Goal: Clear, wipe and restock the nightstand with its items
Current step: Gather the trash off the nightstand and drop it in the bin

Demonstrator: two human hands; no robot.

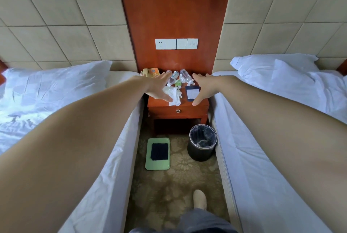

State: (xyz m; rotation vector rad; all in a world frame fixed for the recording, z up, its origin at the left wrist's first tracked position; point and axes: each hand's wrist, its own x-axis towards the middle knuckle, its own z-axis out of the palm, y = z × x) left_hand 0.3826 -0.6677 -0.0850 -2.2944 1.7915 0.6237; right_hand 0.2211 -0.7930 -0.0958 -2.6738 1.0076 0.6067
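A red-brown wooden nightstand (178, 109) stands between two beds. On its top lie crumpled white tissues (173, 95), a green wrapper (177, 83), clear plastic bottles (173, 77) on their sides, a dark-framed notepad (192, 93) and an orange telephone (151, 72) at the back left. My left hand (159, 88) stretches over the left part of the top, fingers straight, thumb by the tissues. My right hand (201, 88) reaches over the right part beside the notepad, fingers spread. Neither hand holds anything.
On the carpet below lie a green tray (149, 159) with a dark folded cloth (159, 151) and a black bin (201, 143) lined with a bag. White beds flank the narrow aisle. My shoe (200, 200) stands on the carpet.
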